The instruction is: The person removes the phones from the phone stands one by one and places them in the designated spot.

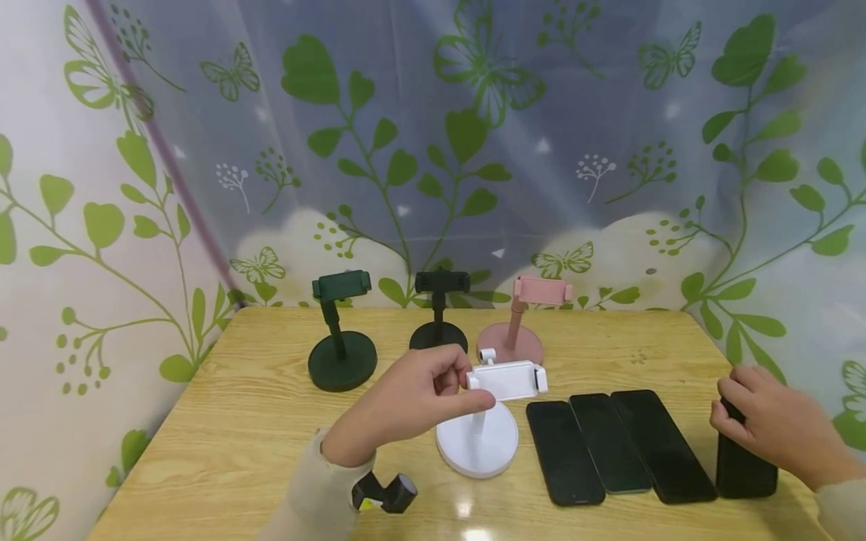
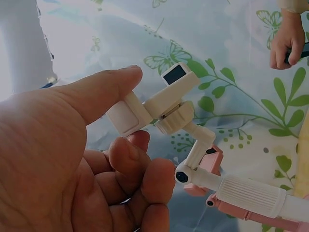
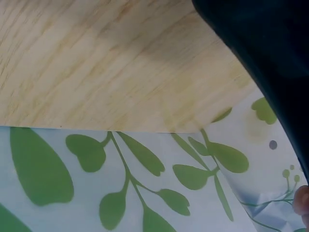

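A white phone stand (image 1: pixel 477 449) stands on the table in front of me. My left hand (image 1: pixel 426 391) pinches the left end of its clamp, thumb above and curled finger below, as the left wrist view shows the clamp (image 2: pixel 169 94) up close. At the table's right side my right hand (image 1: pixel 771 417) grips a black phone (image 1: pixel 744 469) by its upper part. That phone (image 3: pixel 270 53) fills the upper right corner of the right wrist view, with a fingertip at the edge. Three more dark phones lie side by side to its left, the nearest phone (image 1: pixel 564 451) beside the white base.
Behind are a dark green phone stand (image 1: pixel 343 361), a black phone stand (image 1: pixel 438 334) and a pink phone stand (image 1: pixel 510 342). A leaf-patterned curtain (image 1: pixel 406 150) hangs around the wooden table (image 1: pixel 223 451). A small black camera (image 1: pixel 386 492) sits on my left wrist.
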Action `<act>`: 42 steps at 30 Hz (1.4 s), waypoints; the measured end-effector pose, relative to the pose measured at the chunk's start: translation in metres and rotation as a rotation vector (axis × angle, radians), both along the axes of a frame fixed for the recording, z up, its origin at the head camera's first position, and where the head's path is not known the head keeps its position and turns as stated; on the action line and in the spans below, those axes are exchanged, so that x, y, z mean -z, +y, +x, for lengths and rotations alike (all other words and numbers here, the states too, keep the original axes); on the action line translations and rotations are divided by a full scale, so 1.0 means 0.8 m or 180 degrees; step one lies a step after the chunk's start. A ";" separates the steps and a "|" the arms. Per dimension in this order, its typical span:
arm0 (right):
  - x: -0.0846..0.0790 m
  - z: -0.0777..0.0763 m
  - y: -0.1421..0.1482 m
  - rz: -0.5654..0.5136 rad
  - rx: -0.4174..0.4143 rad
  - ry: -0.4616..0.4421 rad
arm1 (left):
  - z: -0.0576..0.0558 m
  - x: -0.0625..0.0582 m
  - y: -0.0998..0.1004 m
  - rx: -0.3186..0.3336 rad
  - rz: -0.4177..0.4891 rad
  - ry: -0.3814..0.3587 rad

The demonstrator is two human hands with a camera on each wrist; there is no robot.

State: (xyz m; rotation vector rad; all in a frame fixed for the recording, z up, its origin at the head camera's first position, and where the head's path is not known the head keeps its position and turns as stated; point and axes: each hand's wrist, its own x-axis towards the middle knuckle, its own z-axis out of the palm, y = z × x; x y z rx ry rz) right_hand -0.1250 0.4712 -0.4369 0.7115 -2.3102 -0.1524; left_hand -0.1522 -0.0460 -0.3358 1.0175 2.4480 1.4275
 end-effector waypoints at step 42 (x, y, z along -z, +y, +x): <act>0.039 -0.058 -0.010 -0.0265 0.1091 -0.2309 | -0.003 0.002 -0.009 0.0129 -0.0111 0.0161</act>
